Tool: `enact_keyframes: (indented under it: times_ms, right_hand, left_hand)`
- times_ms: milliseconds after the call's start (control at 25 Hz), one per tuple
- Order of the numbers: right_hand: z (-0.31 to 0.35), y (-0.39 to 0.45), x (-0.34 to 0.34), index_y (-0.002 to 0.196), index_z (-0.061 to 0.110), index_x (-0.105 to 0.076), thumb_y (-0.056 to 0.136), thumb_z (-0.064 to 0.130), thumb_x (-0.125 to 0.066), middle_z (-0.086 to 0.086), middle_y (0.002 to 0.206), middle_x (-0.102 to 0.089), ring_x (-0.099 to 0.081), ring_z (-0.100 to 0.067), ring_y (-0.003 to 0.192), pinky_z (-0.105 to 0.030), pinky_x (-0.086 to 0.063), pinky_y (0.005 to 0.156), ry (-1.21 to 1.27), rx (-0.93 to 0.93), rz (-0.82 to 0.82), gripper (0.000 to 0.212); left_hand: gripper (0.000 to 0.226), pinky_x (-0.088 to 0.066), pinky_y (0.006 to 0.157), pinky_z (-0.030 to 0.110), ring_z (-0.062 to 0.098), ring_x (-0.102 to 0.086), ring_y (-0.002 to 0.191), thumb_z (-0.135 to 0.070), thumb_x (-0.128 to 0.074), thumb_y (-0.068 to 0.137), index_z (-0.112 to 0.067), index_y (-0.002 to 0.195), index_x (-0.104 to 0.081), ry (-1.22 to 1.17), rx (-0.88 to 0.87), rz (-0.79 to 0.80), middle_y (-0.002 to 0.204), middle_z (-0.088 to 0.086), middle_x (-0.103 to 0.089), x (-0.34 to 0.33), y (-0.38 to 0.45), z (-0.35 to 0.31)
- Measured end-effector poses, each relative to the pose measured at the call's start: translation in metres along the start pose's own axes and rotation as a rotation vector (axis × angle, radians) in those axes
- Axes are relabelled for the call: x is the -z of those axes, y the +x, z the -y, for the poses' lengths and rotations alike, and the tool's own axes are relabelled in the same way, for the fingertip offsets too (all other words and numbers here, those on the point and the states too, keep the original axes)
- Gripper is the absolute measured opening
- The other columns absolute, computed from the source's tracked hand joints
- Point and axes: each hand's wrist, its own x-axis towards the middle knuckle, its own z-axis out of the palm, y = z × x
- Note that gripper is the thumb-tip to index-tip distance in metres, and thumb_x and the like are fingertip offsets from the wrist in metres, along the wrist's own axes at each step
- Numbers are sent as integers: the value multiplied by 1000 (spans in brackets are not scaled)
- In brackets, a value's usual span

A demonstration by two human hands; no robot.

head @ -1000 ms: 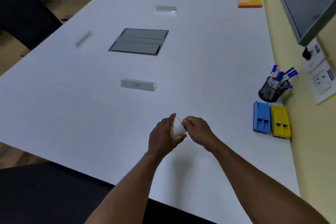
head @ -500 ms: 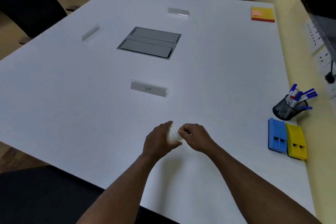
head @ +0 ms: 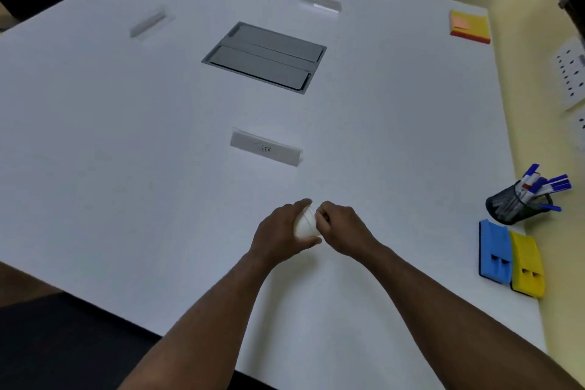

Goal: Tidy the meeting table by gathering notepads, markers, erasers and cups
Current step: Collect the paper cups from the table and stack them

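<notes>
A small white paper cup (head: 304,225) lies on its side between both hands, just above the white table (head: 126,168). My left hand (head: 280,231) wraps around its body. My right hand (head: 343,228) pinches the cup's rim end with curled fingers. A black mesh holder full of blue markers (head: 519,201) stands at the right edge. A blue eraser (head: 495,252) and a yellow eraser (head: 527,264) lie side by side in front of it. A yellow and orange sticky notepad (head: 469,25) sits at the far right corner.
A grey cable hatch (head: 264,57) is set into the table's middle. Three clear name stands sit around it: one near (head: 266,149), one far (head: 321,5), one left (head: 148,24). A yellow wall with sockets (head: 569,73) borders the right side. Dark chairs stand beyond the far edge.
The view has shifted left, so the items slid right in the picture. Both hands stay on the cup in nearly the same grip, with it held a little more sideways.
</notes>
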Motion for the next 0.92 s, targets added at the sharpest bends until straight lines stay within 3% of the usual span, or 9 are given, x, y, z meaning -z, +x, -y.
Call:
enact_keyframes:
  times_ms: [120,280,560,680,760,920]
  right_hand:
    - [8,15,-6,82,11,-54,93,23,-46,-4,76,-62,-57,-23,72,-35,-44,60,48,-21,-39,18]
    - [12,27,-14,79,13,-53,93,22,-47,-1,77,-62,-57,-19,72,-31,-43,60,100,-51,-56,17]
    - [10,47,-16,85,12,-55,94,24,-45,-4,85,-65,-66,-25,74,-38,-51,65,110,-82,35,18]
    - [5,68,-6,90,7,-57,94,22,-42,-11,86,-67,-68,-27,70,-41,-54,69,129,-144,-58,21]
    - [-4,87,6,96,6,-58,92,20,-44,-12,91,-68,-66,-29,79,-38,-52,74,116,-180,-167,20]
    - [-21,118,23,98,9,-58,87,14,-49,-6,82,-61,-54,-24,74,-26,-37,64,30,-114,-303,15]
  left_hand:
    - [82,-48,82,25,7,-59,104,-66,-74,60,-36,131,-46,-63,27,-60,119,-14,-63,3,9,4]
    - [72,-49,70,25,7,-60,88,-71,-70,57,-40,116,-45,-68,29,-106,104,-16,-64,9,16,12]
    - [70,-49,66,30,18,-61,82,-67,-71,59,-35,115,-45,78,-19,4,95,-7,-60,12,26,28]
    - [75,-47,69,31,22,-61,88,-66,-72,61,-31,120,-43,102,30,2,101,-3,-62,19,29,39]
    - [75,-46,69,30,22,-61,88,-67,-71,61,-32,120,-41,78,110,-49,101,-3,-63,27,27,51]
    - [71,-42,66,28,22,-58,79,-70,-70,60,-35,113,-38,-3,282,-157,91,-8,-56,41,20,69]
